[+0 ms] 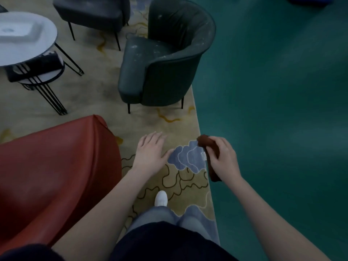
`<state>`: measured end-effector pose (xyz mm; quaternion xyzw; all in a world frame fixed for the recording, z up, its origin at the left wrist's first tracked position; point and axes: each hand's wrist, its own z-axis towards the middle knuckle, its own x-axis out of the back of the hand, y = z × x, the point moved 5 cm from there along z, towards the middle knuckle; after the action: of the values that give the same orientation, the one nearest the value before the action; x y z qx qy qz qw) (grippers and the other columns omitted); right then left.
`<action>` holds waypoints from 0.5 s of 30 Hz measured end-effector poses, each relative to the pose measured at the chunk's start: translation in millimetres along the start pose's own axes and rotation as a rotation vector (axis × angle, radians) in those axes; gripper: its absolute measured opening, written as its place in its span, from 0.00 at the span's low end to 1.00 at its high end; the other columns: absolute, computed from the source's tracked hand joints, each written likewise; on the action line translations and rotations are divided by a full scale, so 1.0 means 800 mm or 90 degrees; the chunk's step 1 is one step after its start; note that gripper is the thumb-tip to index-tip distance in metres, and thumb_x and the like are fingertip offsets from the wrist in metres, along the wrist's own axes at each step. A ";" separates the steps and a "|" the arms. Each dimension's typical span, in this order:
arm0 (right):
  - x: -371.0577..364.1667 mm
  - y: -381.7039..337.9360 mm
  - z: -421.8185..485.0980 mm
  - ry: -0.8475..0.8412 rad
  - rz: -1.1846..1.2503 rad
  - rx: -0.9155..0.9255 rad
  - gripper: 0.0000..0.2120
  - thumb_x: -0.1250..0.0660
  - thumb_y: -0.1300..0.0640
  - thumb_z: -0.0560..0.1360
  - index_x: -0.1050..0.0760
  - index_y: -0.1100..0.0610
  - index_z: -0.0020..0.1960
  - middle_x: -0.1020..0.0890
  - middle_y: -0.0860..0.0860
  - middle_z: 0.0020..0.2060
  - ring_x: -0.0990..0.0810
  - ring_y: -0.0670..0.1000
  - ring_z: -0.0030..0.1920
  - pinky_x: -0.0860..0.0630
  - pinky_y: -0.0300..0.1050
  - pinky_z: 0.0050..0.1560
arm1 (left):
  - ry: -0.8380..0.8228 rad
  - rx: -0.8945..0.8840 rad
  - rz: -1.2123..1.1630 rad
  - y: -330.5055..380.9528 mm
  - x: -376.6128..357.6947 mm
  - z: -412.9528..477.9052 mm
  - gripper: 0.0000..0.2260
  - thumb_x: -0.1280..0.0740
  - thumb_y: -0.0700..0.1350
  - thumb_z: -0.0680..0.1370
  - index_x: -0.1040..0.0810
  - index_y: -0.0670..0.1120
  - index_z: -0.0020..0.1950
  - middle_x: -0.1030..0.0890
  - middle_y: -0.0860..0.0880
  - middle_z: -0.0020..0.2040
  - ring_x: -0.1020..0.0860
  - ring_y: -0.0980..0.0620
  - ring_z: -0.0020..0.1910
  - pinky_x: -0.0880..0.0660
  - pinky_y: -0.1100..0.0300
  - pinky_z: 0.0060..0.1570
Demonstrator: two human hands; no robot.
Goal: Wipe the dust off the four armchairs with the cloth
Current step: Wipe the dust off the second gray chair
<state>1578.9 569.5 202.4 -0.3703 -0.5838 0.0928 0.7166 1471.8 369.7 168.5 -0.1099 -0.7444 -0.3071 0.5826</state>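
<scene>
**Between chairs, cloth in hand, heading for the dusty green one**

My right hand (224, 157) has its fingers curled round the dark brown cloth (204, 141). One bunched end pokes out past my fingers and a tail hangs below my palm. It is off every chair, over the edge where the patterned beige and blue rug (169, 119) meets the teal floor (282, 91), at about 3 o'clock from my left hand (150, 149). That hand is flat and spread, fingers relaxed, holding nothing and touching nothing.

The red leather armchair (56, 176) sits close at my 9 o'clock, and I see no pale specks on its back. The dark green leather tub armchair (165, 59) is at 12 o'clock, well apart from me, with whitish dust over its seat and inner back. A second dark armchair (92, 10) stands at 11 o'clock, beside the round white table (24, 34). I can't clearly pick out a fourth.

I judge this as the gap between chairs, with no wiping in hand. Next I should step to 12 o'clock, open the cloth out of its bunch for a broad face, and lay it flat on the green seat. My free hand could steady the chair's rim while I sweep.
</scene>
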 end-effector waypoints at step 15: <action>-0.023 -0.016 0.198 -0.033 0.022 0.020 0.13 0.35 0.60 0.79 0.25 0.57 0.63 0.22 0.51 0.56 0.25 0.52 0.56 0.29 0.45 0.58 | 0.010 0.058 -0.020 -0.038 0.040 0.157 0.27 0.45 0.60 0.82 0.38 0.49 0.78 0.38 0.49 0.78 0.43 0.50 0.78 0.50 0.50 0.77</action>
<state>1426.2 616.9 203.4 -0.3666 -0.5943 0.1238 0.7051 1345.9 413.2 171.5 -0.0688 -0.7550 -0.2828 0.5877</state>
